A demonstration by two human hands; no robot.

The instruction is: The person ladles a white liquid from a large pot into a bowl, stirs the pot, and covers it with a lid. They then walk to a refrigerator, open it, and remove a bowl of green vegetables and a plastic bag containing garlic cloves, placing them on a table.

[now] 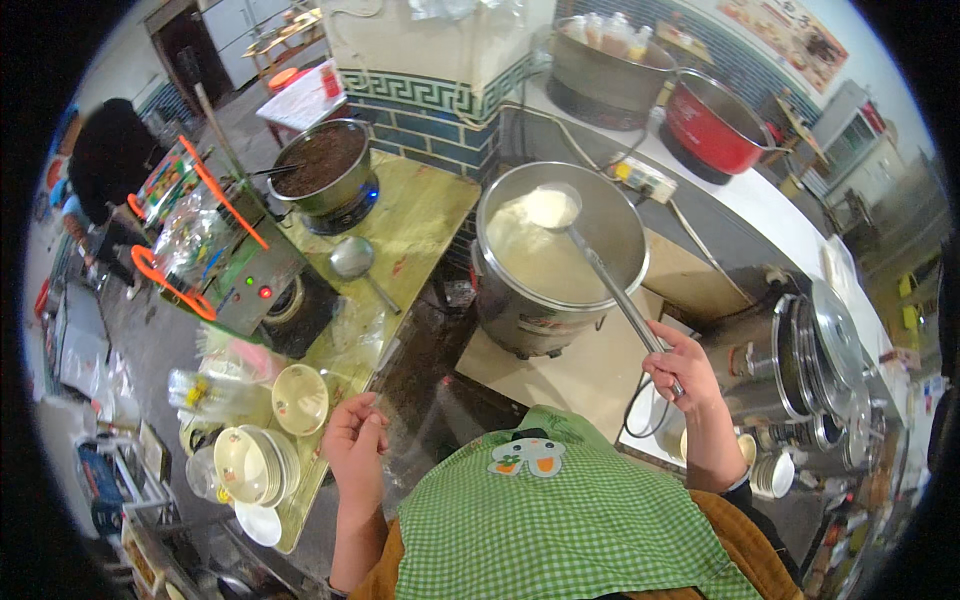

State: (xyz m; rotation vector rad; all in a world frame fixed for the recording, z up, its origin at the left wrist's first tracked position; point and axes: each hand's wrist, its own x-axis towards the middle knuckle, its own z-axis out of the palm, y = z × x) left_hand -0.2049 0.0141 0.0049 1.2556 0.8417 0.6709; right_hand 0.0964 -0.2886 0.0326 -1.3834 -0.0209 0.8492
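My right hand (682,368) grips the handle of a long metal ladle (618,288). The ladle's bowl is over the left part of a large steel pot (487,275) and holds a pale, creamy liquid (545,262) like the one in the pot. Curled loosely, my left hand (357,428) hovers by the edge of the yellowish table, and I see nothing in its fingers. Beside it are a single cream bowl (300,398) and a stack of similar bowls (245,465).
Left, on the table (430,215), are a pot of dark brown food (322,165), a resting ladle (352,258) and a machine with orange handles (250,285). A red pot (715,130) and a grey pot (610,85) stand on the back counter. Steel containers (760,360) are at right. A person (110,160) is far left.
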